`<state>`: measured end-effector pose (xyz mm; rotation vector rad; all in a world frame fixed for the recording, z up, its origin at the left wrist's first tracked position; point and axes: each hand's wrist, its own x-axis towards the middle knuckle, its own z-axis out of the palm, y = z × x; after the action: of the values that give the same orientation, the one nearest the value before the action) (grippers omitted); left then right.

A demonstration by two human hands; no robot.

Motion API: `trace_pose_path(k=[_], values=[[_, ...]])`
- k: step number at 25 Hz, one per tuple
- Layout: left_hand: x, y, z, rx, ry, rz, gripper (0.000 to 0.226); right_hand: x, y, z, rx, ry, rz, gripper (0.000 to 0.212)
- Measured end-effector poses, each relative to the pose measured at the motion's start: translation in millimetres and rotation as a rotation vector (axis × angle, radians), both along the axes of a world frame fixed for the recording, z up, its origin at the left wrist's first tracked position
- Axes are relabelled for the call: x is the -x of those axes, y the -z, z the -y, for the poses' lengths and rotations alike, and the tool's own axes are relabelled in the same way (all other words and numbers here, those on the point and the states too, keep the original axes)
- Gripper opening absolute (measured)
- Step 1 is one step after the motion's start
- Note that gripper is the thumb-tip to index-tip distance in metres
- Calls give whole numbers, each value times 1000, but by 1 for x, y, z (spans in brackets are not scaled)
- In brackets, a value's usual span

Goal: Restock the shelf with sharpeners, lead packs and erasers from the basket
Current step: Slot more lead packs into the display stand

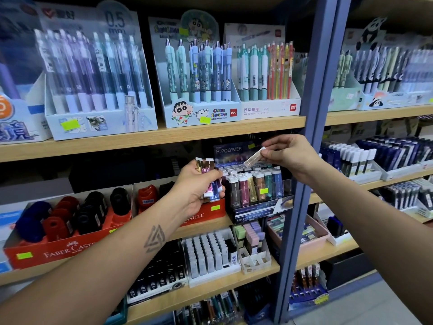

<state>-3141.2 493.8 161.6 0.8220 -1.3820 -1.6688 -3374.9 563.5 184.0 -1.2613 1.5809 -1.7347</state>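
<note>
My left hand (pixel 195 187) grips a bunch of slim erasers (pixel 207 174) in gold, pink and purple sleeves, held in front of the middle shelf. My right hand (pixel 284 154) pinches one pale slim eraser (pixel 254 158) by its end, tilted over the Hi-Polymer display stand (pixel 257 207). That stand holds rows of upright slim erasers in several colours. Red Faber-Castell boxes (pixel 58 253) to the left hold red, blue and black sharpeners. No basket is in view.
A blue steel upright (pixel 304 160) stands just right of the display stand. The shelf above carries mechanical pencil display boxes (pixel 201 76). The shelf below has white lead packs (pixel 208 254) and block erasers (pixel 251 238). More stationery trays fill the right bay.
</note>
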Motion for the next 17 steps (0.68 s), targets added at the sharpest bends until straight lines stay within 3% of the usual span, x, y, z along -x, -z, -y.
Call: trace_pose_path(k=[7,17], values=[[8,2,-7,-1,21,10,31,-2,2,-1,21,34,-73,20],[-5,-1,-10,7,57,33,28,-25,2,37,-173,52,-596,11]])
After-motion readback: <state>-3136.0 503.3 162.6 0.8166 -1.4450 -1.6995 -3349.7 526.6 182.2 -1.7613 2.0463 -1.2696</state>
